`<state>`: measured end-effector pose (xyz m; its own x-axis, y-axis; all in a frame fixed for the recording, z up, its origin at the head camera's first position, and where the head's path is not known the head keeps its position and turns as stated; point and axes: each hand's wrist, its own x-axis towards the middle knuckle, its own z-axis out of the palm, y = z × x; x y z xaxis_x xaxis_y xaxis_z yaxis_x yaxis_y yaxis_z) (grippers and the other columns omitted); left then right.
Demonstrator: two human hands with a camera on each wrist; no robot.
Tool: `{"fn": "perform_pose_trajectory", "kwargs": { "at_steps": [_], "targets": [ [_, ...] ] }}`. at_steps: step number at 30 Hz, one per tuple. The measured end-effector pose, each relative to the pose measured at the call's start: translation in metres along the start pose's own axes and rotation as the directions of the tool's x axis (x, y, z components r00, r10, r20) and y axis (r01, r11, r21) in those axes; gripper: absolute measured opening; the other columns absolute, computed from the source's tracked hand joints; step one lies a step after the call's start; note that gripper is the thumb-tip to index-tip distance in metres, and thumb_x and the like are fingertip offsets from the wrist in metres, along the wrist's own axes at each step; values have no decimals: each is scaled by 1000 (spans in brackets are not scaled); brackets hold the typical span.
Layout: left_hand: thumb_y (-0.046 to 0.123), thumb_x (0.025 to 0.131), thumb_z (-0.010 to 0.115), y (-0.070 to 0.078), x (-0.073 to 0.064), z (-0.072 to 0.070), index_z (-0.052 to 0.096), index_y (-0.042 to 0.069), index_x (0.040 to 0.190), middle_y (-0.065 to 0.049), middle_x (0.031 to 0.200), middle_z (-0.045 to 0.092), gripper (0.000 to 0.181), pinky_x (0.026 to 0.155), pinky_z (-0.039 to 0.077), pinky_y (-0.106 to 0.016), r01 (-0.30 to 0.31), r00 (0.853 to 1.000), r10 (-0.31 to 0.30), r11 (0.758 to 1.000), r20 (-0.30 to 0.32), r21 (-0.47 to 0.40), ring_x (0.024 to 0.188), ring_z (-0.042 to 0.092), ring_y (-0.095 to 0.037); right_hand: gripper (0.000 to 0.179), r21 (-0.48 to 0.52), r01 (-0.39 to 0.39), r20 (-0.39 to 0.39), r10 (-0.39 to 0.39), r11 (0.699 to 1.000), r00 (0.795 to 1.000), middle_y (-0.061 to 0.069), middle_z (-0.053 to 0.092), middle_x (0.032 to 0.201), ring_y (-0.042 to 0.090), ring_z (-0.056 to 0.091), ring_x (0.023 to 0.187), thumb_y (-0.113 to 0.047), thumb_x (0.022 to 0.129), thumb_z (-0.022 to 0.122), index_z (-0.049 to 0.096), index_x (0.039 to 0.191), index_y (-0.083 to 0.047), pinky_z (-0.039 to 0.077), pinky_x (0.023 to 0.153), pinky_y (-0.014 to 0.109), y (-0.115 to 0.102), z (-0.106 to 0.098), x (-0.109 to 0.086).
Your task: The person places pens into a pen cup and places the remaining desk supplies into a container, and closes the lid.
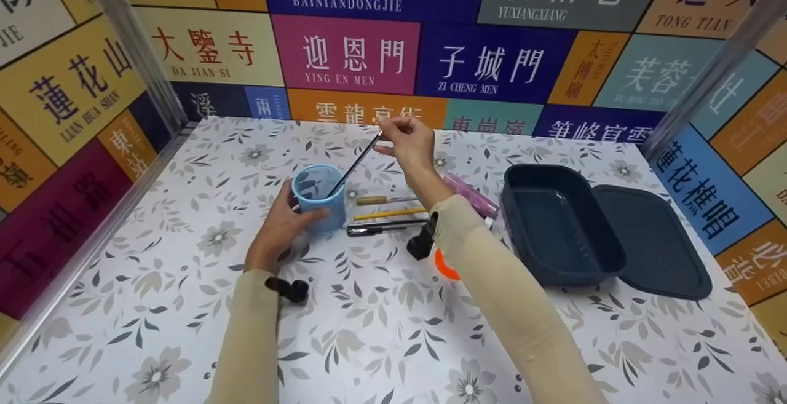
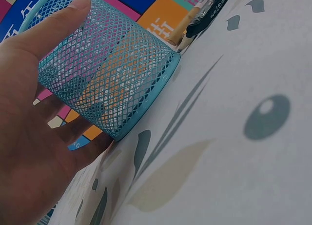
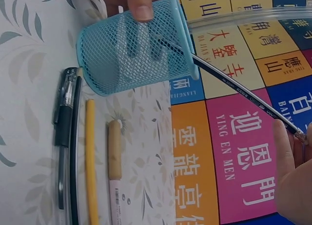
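Note:
My left hand (image 1: 280, 225) grips a light blue mesh pen cup (image 1: 326, 216) from its left side, thumb across the near wall and the other fingers around the far side. The cup stands upright on the table. Above and right of it, my right hand (image 1: 411, 146) pinches the upper end of a dark, striped pencil (image 1: 359, 161). The pencil slants down over the rim, its lower end inside the cup. Beside the cup lie a black gel pen (image 3: 62, 122), a dark pencil (image 3: 74, 161), a yellow pencil (image 3: 90, 161) and a tan-and-white stick-like item (image 3: 114, 149).
A dark blue open box (image 1: 556, 219) stands at the right, its flat lid (image 1: 667, 241) lying beyond it. A pink item (image 1: 473, 195) lies beside the right forearm. The right sleeve partly hides an orange ring-shaped thing (image 1: 444, 265). Sign-covered walls (image 1: 350, 53) border the flowered table (image 1: 369, 342).

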<state>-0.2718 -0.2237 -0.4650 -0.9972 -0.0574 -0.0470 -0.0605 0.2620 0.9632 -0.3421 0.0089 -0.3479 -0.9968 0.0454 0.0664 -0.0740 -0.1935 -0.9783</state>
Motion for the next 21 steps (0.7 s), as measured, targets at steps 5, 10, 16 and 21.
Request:
{"fn": "perform_pose_trajectory", "kwargs": {
  "at_steps": [5,10,16,21],
  "targets": [
    [39,70,90,1,0,1,31,29,153,-1,157,43,103,127,19,-52,12,1000,-12,1000,-5,-4,151,32,-25,15,18,5,6,-6,1000,1000,4,68,93,15,69,78,-15,91,73,66,95,-2,65,76,35,9,2,-4],
    [36,72,89,2,0,2,31,29,153,-1,157,42,100,127,21,-52,40,999,-40,999,-11,2,151,31,-25,13,35,-16,29,15,999,999,4,66,88,14,69,77,-12,91,73,66,95,-1,64,77,35,17,5,-8],
    [39,69,90,2,1,2,31,29,153,-1,158,41,103,128,18,-53,52,999,-52,999,-8,7,152,30,-25,14,26,-34,65,32,999,997,4,65,88,14,69,79,-14,91,74,66,95,-2,65,77,34,23,6,-12],
    [38,70,90,2,3,3,31,29,153,0,158,42,103,127,20,-53,53,999,-53,999,-7,-4,151,31,-25,13,-2,-67,108,67,998,992,4,67,89,15,70,82,-14,89,75,67,93,-4,64,78,34,25,5,-13]
  ]
}}
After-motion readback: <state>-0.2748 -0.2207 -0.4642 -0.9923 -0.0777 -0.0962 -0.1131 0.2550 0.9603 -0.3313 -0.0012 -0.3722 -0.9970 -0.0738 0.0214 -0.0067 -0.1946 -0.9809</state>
